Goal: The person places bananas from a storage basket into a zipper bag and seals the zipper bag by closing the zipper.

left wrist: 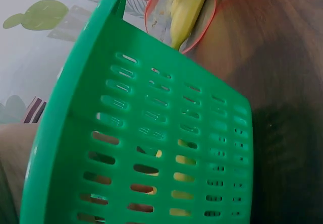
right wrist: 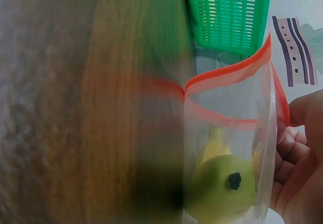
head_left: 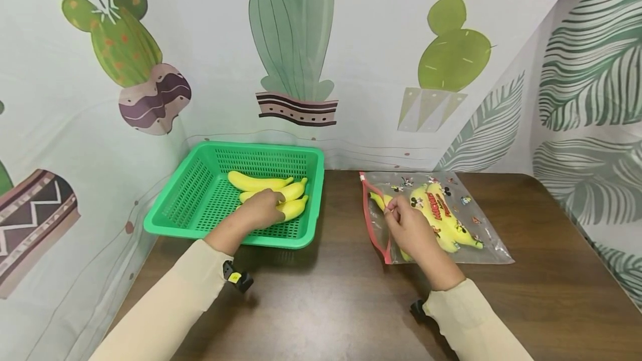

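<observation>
In the green plastic basket (head_left: 165, 213), several yellow bananas (head_left: 258, 181) lie toward the right side. My left hand (head_left: 261, 209) reaches over the near rim, its thumb and fingers around the front banana (head_left: 295, 208). Its fingertips are partly hidden. To the right, a clear zip bag (head_left: 484, 222) with a red zip edge and printed cartoon figures lies on the table, bananas (head_left: 436, 210) inside. My right hand (head_left: 408, 227) pinches the red edge (right wrist: 282, 108) of the bag's mouth, which gapes in the right wrist view.
Beneath everything is a brown wooden table (head_left: 331, 299). A printed cactus cloth (head_left: 371, 71) hangs behind it, close to the basket's far side. The basket wall (left wrist: 151, 103) fills much of the left wrist view.
</observation>
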`<state>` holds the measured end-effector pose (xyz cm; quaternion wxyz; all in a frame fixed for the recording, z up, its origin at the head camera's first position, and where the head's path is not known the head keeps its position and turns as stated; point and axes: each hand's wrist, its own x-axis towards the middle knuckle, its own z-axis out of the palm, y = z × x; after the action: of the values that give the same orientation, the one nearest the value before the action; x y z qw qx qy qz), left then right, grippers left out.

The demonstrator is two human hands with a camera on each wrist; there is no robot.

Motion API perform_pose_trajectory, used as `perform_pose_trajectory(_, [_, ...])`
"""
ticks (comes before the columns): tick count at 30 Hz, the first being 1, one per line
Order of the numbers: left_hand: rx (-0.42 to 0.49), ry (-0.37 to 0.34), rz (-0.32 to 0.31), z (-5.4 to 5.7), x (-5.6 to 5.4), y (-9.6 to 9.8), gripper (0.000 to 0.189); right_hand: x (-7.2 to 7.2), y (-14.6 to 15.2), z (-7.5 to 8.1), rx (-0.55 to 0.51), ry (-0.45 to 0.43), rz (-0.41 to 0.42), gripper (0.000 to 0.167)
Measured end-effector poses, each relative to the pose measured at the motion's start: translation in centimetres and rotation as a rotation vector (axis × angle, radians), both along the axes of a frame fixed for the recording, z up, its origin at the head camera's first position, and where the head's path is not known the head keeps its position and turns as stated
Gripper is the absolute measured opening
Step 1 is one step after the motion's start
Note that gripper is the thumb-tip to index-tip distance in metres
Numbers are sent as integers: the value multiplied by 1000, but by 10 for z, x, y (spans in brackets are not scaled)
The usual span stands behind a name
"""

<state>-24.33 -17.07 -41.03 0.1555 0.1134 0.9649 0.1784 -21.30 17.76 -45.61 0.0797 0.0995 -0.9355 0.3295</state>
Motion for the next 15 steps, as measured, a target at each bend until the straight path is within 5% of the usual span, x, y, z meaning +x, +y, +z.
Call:
perform_pose_trajectory(7, [-116, -17, -39, -6, -2, 0, 38, 1, 0, 0, -6, -9, 1, 11])
perform_pose_trajectory(15, [-143, -54, -19, -8, -1, 0, 43, 2, 0, 1, -5, -3, -1, 11])
